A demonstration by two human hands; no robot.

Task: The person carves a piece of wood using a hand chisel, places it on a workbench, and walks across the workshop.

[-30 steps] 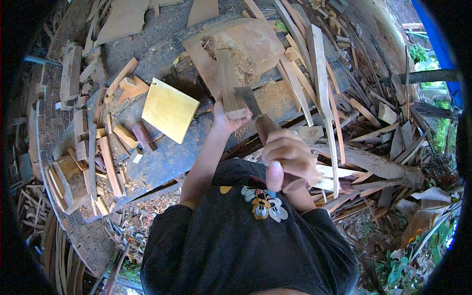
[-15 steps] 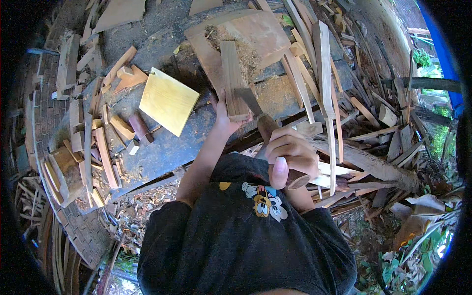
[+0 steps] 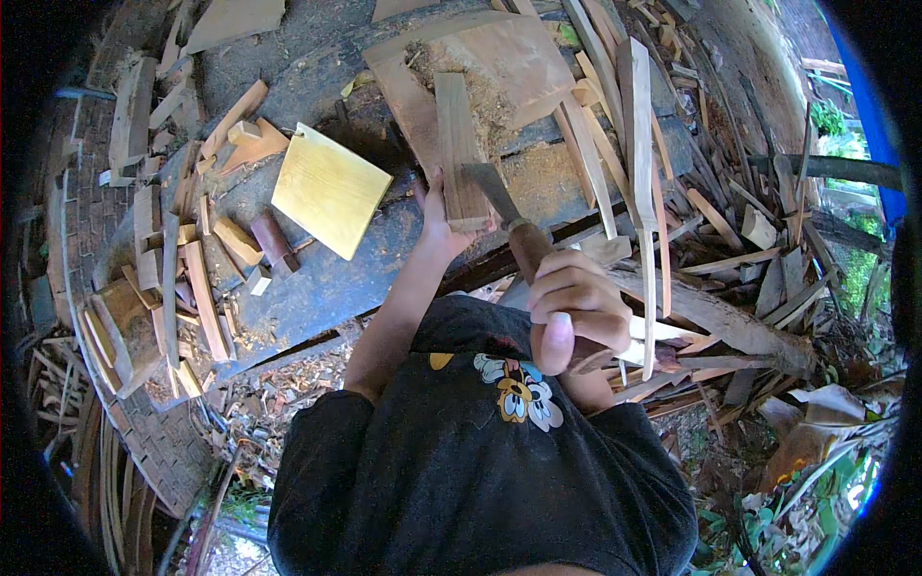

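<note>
A rectangular brown wooden block [image 3: 455, 115] lies with its far end against a large, thick wooden slab [image 3: 528, 72]. My left hand [image 3: 435, 209] is closed round the near end of this block, fingers partly hidden beneath it. In my right hand [image 3: 581, 305] is the wooden handle of a broad-bladed knife [image 3: 494, 195], with my thumb along the handle. The dark blade meets the right side of the block, just past my left hand; whether its edge is sunk into the wood cannot be seen.
A pale yellow board [image 3: 331, 195] lies left of my left forearm on the worn blue-grey workbench [image 3: 312, 307]. Wood offcuts [image 3: 204, 298] and a dark red cylinder [image 3: 274, 242] are farther left. Long wooden strips [image 3: 634, 134] lean at the right, over a heap of scrap wood.
My right hand and the knife have shifted slightly right and nearer to me. The block and my left hand have stayed almost in place.
</note>
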